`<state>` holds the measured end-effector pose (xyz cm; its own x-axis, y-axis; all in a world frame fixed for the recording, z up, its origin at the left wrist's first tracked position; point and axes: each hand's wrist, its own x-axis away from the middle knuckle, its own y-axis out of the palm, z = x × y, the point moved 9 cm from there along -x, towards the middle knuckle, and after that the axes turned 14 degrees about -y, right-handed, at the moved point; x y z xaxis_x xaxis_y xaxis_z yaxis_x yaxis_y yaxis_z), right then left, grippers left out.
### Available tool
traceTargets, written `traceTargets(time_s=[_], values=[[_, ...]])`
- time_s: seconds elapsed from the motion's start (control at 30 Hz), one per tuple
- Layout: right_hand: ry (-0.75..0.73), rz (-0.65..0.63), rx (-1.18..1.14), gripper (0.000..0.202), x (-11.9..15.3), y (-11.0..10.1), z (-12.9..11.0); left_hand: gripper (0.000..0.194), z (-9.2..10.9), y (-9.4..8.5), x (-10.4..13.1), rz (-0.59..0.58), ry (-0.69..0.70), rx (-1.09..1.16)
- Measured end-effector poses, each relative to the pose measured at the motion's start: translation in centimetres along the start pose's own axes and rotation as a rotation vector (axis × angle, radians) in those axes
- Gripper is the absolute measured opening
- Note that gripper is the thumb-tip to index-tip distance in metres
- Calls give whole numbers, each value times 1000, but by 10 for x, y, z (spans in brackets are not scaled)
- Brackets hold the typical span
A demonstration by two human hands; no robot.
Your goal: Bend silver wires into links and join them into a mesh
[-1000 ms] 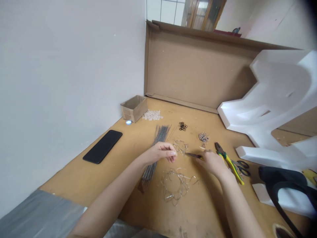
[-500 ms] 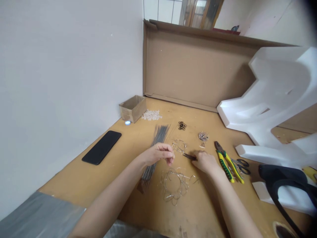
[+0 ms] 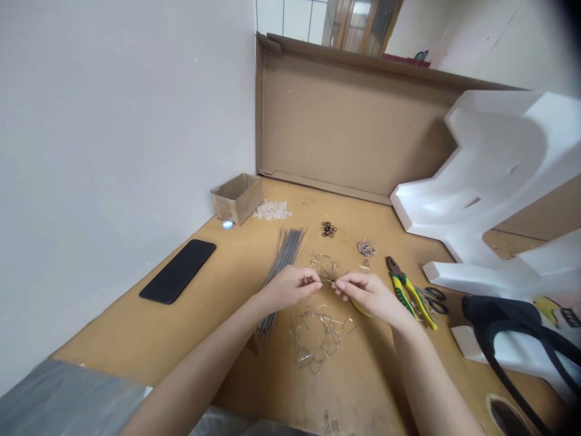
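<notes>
My left hand (image 3: 293, 288) and my right hand (image 3: 367, 295) face each other a short way above the table, fingertips pinched. A thin piece of wire (image 3: 327, 281) spans the gap between them, held at both ends; its exact shape is too small to make out. Under my right hand shows the yellow handle of a tool (image 3: 362, 308), mostly hidden. Just behind my fingers lies a loose ring of bent wires (image 3: 324, 264). Closer to me is a larger ring of bent wire pieces (image 3: 316, 339). A bundle of straight grey wires (image 3: 287, 251) runs partly beneath my left hand.
Green-and-yellow pliers (image 3: 411, 293) and scissors (image 3: 434, 299) lie to the right. Behind are black rings (image 3: 329, 229), a small metal pile (image 3: 366, 247), clear beads (image 3: 273, 210) and a small box (image 3: 237, 198). A black phone (image 3: 178, 270) lies left; white foam (image 3: 494, 175) stands right.
My right hand has let go of the dark-tipped tool and moved left and up to the wire. My left hand has closed into a pinch. The view has shifted slightly.
</notes>
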<state>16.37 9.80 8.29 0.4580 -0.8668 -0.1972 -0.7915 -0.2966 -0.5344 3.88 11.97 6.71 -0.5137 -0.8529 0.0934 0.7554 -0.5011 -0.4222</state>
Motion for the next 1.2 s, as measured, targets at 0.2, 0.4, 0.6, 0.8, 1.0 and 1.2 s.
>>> traceTargets(time_s=[0.2, 0.4, 0.6, 0.8, 1.0, 1.2], values=[[91, 65, -33, 26, 10, 4, 22, 18, 10, 2, 4, 53, 110, -205], [73, 115, -59, 22, 18, 16, 20, 17, 9, 21, 4, -41, 162, -278], [208, 272, -262, 36, 30, 24, 42, 16, -5, 26, -4, -21, 33, -77], [180, 387, -349, 41, 33, 17, 47, 19, -11, 27, -7, -21, -35, -10], [156, 459, -513, 40, 34, 19, 49, 22, -14, 39, -7, -153, -104, 177], [106, 496, -603, 34, 32, 20, 49, 18, -11, 38, -6, -116, -77, 186]])
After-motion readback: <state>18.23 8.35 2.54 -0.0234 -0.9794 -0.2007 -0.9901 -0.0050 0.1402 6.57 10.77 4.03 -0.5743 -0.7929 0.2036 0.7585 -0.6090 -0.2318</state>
